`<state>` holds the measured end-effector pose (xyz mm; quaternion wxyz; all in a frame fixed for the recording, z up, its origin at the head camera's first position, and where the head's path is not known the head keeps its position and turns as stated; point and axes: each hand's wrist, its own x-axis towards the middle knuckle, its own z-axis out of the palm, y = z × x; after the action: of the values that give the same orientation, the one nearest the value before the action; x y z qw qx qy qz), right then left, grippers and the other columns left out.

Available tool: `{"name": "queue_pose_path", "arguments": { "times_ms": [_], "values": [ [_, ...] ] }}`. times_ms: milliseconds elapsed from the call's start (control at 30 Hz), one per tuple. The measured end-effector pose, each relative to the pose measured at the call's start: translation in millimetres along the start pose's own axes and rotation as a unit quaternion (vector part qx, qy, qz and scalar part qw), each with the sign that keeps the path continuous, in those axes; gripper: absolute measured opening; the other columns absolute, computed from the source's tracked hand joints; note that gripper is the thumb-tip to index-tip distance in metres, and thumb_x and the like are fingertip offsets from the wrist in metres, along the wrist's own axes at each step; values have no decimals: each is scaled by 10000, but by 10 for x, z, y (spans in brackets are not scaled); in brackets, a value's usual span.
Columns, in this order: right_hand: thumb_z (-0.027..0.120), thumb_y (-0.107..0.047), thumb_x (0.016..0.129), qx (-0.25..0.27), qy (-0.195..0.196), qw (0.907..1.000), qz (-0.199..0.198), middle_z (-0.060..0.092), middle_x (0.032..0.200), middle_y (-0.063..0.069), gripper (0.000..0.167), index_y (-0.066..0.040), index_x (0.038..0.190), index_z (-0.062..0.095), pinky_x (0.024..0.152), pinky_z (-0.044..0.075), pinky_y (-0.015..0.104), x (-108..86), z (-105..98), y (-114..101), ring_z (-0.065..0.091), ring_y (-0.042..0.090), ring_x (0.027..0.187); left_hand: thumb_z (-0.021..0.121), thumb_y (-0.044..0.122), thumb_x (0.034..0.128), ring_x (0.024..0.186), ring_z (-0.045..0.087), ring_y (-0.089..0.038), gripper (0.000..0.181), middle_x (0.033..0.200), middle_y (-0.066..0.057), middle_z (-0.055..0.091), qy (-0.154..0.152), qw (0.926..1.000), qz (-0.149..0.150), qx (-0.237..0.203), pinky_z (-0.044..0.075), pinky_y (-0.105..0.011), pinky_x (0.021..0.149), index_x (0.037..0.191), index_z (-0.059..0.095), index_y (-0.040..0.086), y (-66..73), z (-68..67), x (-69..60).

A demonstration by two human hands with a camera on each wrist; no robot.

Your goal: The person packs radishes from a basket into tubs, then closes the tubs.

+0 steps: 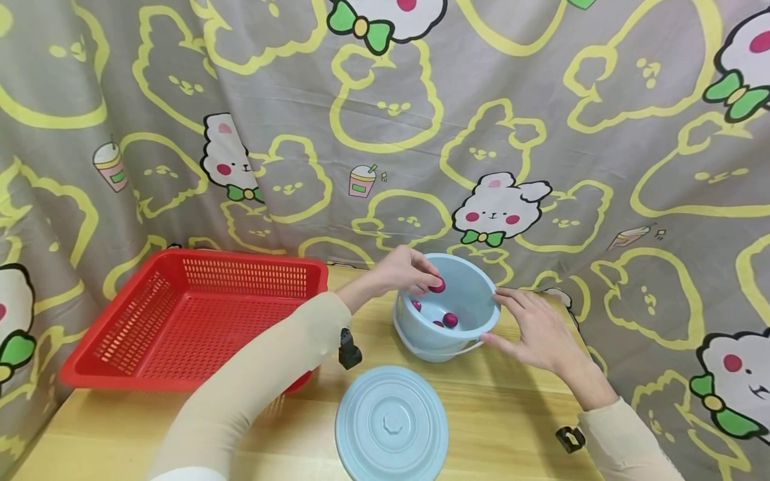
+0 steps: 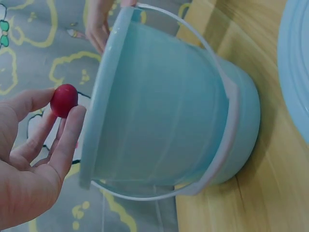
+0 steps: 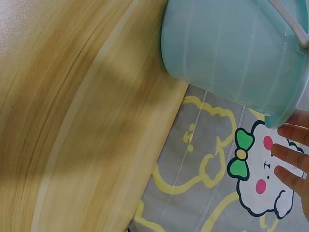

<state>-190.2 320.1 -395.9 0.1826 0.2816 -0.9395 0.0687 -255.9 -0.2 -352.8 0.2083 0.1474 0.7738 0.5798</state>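
Observation:
My left hand (image 1: 404, 268) is over the left side of a light blue bucket (image 1: 442, 344), pinching a small, round, dark red fruit (image 1: 437, 285) between thumb and fingers. In the left wrist view the same red fruit (image 2: 64, 100) sits at the fingertips, just outside the bucket's rim in that picture. Several similar fruits (image 1: 450, 320) lie on the bucket's floor. On the bucket's right side, my right hand (image 1: 535, 329) touches the rim with outstretched fingers and thumb. Those fingers (image 3: 294, 157) show straight in the right wrist view. The bucket's white handle (image 2: 231, 111) hangs down.
A red perforated basket (image 1: 198, 384) stands on the left of the wooden table (image 1: 499, 414). Nearer than the bucket lies a round light blue lid (image 1: 392, 461). A patterned grey curtain (image 1: 289, 100) hangs behind the table and at its sides.

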Motion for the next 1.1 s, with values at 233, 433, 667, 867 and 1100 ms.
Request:
{"name": "queue_pose_path", "arguments": {
  "times_ms": [233,433,667,867,1100],
  "values": [
    [847,-609,790,32,-25,10000,0,676,1401,117,815,-57,1363,669,1039,544,594,-4,-8,-13,642,379,1265,829,153,923,1033,786,-363,225,1063,-160,800,75,9999,-40,112,683,-368,837,1097,785,17,-14,96,63],
    [851,-597,790,41,-10,10000,-11,676,1402,119,808,-55,1360,669,1041,543,591,-6,-11,-14,639,378,1271,835,151,918,967,802,-325,196,1015,-151,813,138,9998,-129,77,687,-347,793,1062,793,24,5,165,98],
    [843,-595,799,44,-36,10000,-8,671,1407,121,798,-57,1362,666,1026,547,598,-5,-5,-18,636,380,1271,820,127,928,863,797,-232,151,1029,-161,806,367,9991,-203,-59,688,-341,784,1034,795,23,24,218,89],
    [836,-594,807,28,-30,10000,-22,674,1402,126,794,-55,1364,666,1001,560,599,-4,-5,-20,642,378,1256,802,112,941,877,793,-228,162,1141,-220,779,366,9990,-202,-142,683,-296,749,1065,784,9,33,215,72],
    [839,-596,805,31,-12,10000,-37,673,1405,125,796,-53,1360,669,1013,553,602,-6,0,-17,642,381,1257,790,102,949,968,795,-320,178,1199,-263,750,301,9992,-114,-238,682,-289,746,1090,771,-5,20,201,41]
  ]
}}
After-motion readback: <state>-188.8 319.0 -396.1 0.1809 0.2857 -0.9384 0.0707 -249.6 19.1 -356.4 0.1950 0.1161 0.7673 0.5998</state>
